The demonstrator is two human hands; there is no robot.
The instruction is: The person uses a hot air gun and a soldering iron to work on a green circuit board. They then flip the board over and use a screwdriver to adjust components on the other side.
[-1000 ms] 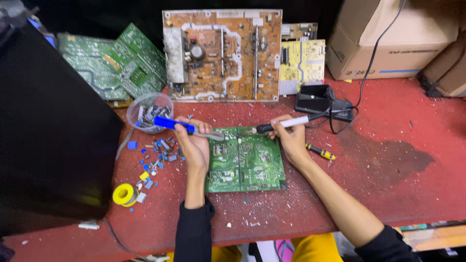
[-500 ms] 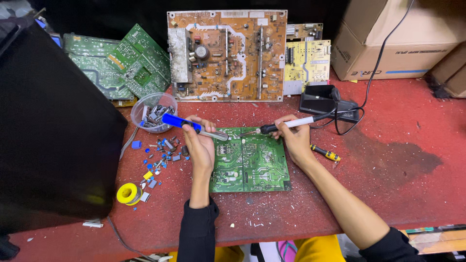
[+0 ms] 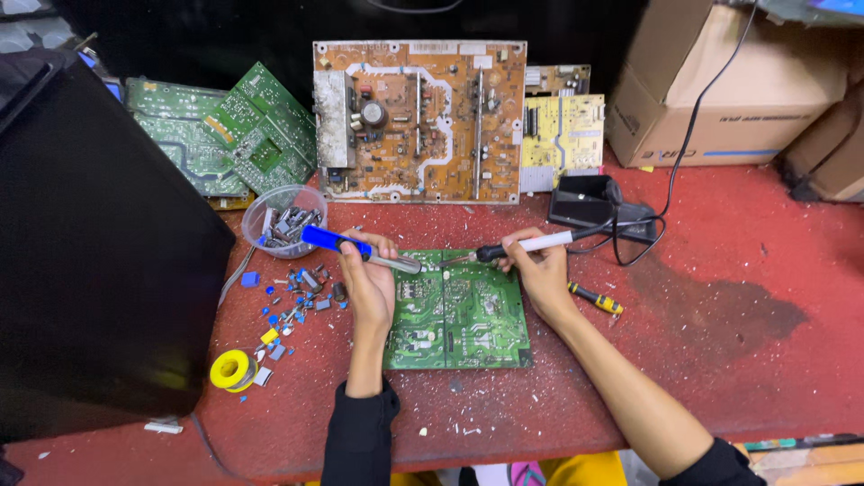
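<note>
Left hand (image 3: 369,286) grips a blue-handled tool (image 3: 360,249), right hand (image 3: 540,274) pinches a white soldering iron (image 3: 526,246), tips over the green board (image 3: 457,309); brown cardboard box (image 3: 720,99) with a blue stripe sits back right.

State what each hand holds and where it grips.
Left hand: blue-handled suction tool, gripped mid-barrel. Right hand: soldering iron, gripped on its white handle.

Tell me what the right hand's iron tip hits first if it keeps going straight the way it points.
Probably the metal tip of the blue tool in the left hand; the right hand aims its iron leftward over the green board. Depth is unclear.
</note>
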